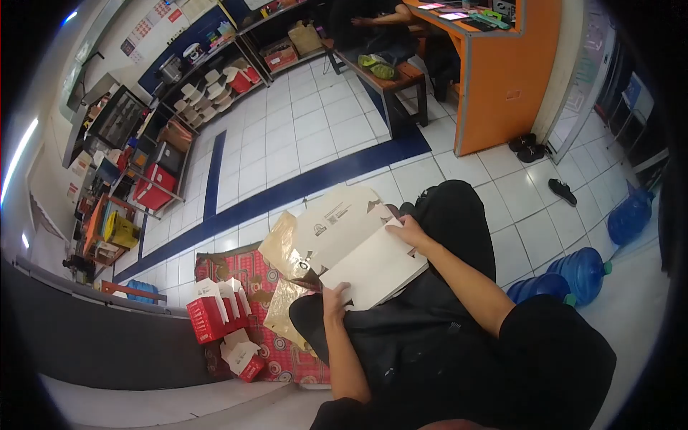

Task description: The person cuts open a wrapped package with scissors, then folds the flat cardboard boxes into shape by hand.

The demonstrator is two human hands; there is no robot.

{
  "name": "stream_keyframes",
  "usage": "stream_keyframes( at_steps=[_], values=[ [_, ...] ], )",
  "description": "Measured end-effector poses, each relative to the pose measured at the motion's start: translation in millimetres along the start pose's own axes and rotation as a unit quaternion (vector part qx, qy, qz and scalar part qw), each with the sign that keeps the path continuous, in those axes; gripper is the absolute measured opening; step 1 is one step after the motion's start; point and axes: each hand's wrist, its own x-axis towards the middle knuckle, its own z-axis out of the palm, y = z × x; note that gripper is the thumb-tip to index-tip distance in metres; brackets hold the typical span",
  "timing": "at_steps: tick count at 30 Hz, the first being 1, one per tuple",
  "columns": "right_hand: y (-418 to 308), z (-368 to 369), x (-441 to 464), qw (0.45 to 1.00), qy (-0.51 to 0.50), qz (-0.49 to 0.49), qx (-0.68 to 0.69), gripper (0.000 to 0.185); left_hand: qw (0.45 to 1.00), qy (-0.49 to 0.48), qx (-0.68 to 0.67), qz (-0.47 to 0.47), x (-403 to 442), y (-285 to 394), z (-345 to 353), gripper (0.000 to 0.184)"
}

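Note:
A stack of flat white cardboard box blanks (378, 264) lies across my lap, its long side running diagonally. My left hand (335, 299) is closed on the near left corner, thumb on top. At the far right corner, my right hand (410, 235) grips the same stack, with its fingers partly hidden. Just beyond lies another white cardboard blank (337, 218) with small dark print and curved flaps. Shiny gold plastic wrapping (284, 247) sits beside and under it, on the floor to my left.
Several folded red-and-white boxes (208, 319) stand on a red patterned mat (276, 355) at my left. Blue water jugs (577, 276) are on my right, near a black shoe (562, 191). Ahead are a wooden bench (401, 80) and orange counter (502, 93); another person sits behind.

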Motion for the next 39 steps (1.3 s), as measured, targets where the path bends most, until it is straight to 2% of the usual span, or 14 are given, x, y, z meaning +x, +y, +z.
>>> stream_keyframes(
  at_steps=[2,5,7,11,14,16,17,19,23,29,32,34,36,39],
  values=[
    [14,3,13,0.997,-0.049,-0.051,-0.012,0.091,0.994,0.051,0.050,0.084,8,-15,4,0.061],
    [34,14,21,0.998,-0.034,-0.060,-0.008,0.076,0.985,0.062,0.131,0.093,-8,-2,15,0.067],
    [44,14,33,0.997,-0.066,-0.029,0.007,0.060,0.978,0.068,0.178,0.090,12,-29,1,0.074],
    [64,20,61,0.994,-0.067,0.079,0.028,0.061,0.955,0.133,0.235,0.127,27,-40,7,0.086],
    [41,11,49,0.979,-0.122,0.137,0.092,0.050,0.954,0.113,0.246,0.127,28,-26,13,0.090],
    [52,10,49,0.984,-0.178,-0.002,-0.031,0.072,0.937,0.121,0.285,0.166,27,-28,14,0.089],
    [63,14,50,0.983,-0.180,0.004,-0.033,0.072,0.938,0.120,0.279,0.168,23,-22,16,0.093],
    [87,24,55,0.986,-0.060,-0.011,-0.152,0.081,0.940,0.121,0.273,0.168,21,-11,21,0.098],
    [52,23,25,0.981,-0.005,-0.037,-0.190,0.083,0.936,0.131,0.289,0.152,19,-1,22,0.106],
    [52,9,29,0.944,-0.099,-0.106,-0.295,0.088,0.942,0.095,0.298,0.125,28,0,9,0.115],
    [32,-4,26,0.931,-0.190,-0.078,-0.303,0.105,0.947,0.058,0.300,0.101,27,3,1,0.118],
    [30,-10,29,0.911,-0.256,-0.119,-0.301,0.122,0.950,0.033,0.299,0.084,23,9,-4,0.118],
    [31,-8,29,0.909,-0.250,-0.116,-0.311,0.129,0.937,-0.023,0.337,0.083,24,11,-13,0.118],
    [20,-6,25,0.905,-0.260,-0.090,-0.323,0.128,0.927,-0.020,0.362,0.092,22,10,-18,0.117]
  ],
)
